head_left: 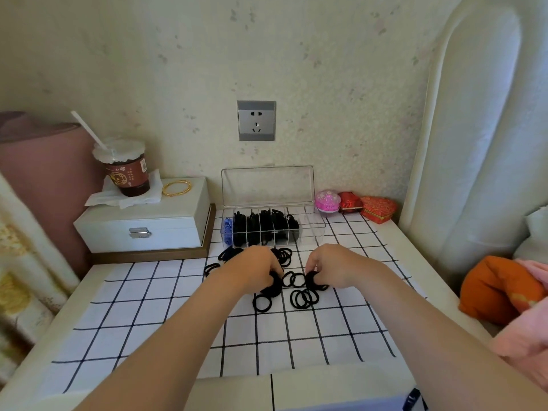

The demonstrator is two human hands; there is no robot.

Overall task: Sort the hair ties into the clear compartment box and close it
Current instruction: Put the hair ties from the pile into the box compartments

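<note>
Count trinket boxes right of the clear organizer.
3, along the wall: pink domed box beside the clear organizer, small red box next, heart-shaped red box farthest right. None seems hidden.

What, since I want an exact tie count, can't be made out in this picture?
Head view only.
1. The hair ties in the left hand and right hand: fingers cover them.
2. Ties packed in the clear box: dark mass, too small to count.
3. Jar label: too small to read.
</note>
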